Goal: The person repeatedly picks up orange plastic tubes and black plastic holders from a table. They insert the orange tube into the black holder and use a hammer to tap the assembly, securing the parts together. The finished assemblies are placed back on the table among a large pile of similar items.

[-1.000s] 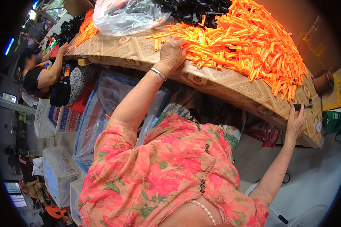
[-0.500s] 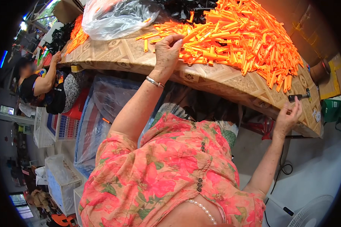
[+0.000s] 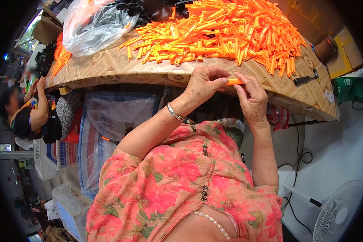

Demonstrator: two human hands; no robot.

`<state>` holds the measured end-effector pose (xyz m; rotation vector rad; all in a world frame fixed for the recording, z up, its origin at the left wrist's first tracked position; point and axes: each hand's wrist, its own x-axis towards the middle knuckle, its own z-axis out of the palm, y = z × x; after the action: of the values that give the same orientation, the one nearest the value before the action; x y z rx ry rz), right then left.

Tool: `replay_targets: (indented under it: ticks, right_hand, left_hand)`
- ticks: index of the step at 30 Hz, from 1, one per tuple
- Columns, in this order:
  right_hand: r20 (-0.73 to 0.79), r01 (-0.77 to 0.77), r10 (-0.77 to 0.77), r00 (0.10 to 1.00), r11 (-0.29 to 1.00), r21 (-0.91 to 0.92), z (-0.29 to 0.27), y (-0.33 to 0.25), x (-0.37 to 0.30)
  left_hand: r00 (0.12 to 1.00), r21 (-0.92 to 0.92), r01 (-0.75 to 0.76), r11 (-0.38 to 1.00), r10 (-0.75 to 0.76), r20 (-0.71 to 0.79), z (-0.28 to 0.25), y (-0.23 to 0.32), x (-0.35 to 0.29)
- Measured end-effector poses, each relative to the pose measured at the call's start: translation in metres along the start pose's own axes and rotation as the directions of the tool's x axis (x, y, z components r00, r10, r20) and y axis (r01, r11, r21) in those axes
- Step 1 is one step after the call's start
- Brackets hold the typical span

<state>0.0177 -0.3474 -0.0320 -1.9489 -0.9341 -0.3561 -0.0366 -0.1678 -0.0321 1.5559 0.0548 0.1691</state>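
Note:
In front of the table edge, a small slim orange plastic piece (image 3: 234, 82) spans the space between my two hands. My left hand (image 3: 207, 85), with a silver bracelet at its wrist, pinches one end between thumb and fingertips. The other end is held by the fingers of my right hand (image 3: 252, 97). Just beyond lies a big heap of similar orange plastic pieces (image 3: 230, 34), long and narrow, spread over the patterned tabletop (image 3: 125, 68). The ends of the held piece are covered by my fingertips.
A black-handled hammer (image 3: 306, 79) lies on the table's right part. Back left are a clear plastic bag (image 3: 88, 36) and black parts. Below the table stands a blue-rimmed, plastic-lined bin (image 3: 117, 109). A white fan (image 3: 339, 213) is at lower right; another person (image 3: 34, 109) sits far left.
My right hand has come left from near the hammer to meet my left hand. My left hand has moved off the heap toward me, and both now hold an orange plastic piece.

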Motion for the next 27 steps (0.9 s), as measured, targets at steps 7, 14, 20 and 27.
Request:
replay_targets:
  ticks: [7,14,20,27]
  right_hand:
    - [0.000,-0.009,0.009,1.000,0.938,-0.347,-0.021,0.028,0.021]
    - [-0.081,0.015,-0.082,0.993,0.793,-0.609,-0.013,0.039,0.047]
    - [-0.010,-0.012,0.008,1.000,0.892,-0.453,0.031,0.021,0.060]
    - [-0.005,-0.132,0.143,0.990,0.904,-0.406,0.044,0.024,0.075]
  left_hand:
    - [0.984,0.141,-0.142,0.980,0.155,-0.090,-0.001,-0.010,0.002]
    - [0.941,0.230,-0.193,0.954,0.246,-0.230,-0.019,-0.012,-0.004]
    - [0.914,0.335,-0.212,0.918,0.308,-0.266,-0.016,-0.008,-0.008]
    - [0.828,0.417,-0.241,0.876,0.410,-0.383,-0.061,0.012,0.012]
